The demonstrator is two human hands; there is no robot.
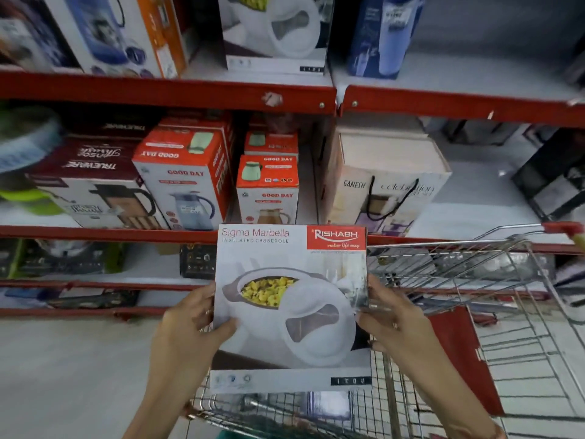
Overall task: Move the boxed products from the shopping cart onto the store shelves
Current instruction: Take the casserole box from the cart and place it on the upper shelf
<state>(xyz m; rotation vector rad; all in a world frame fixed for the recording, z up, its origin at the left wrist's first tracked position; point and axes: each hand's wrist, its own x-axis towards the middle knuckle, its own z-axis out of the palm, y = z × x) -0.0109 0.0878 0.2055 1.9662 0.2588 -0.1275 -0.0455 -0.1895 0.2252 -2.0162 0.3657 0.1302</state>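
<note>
I hold a white casserole box [291, 308] with a red "Rishabh" label upright in front of me, above the near end of the wire shopping cart [474, 312]. My left hand [196, 315] grips its left edge with the thumb on the front face. My right hand [391, 318] grips its right edge. A matching casserole box [275, 30] stands on the top shelf [177, 90]. The cart's contents under the box are hidden.
Red-edged shelves face me. The middle shelf [104, 232] carries red and white "Good Day" flask boxes [186, 175], a maroon jug box [91, 185] and a "Ganesh" box [386, 182]. Blue bottle boxes [383, 33] stand on top. Bare shelf surface lies right of the Ganesh box [481, 201].
</note>
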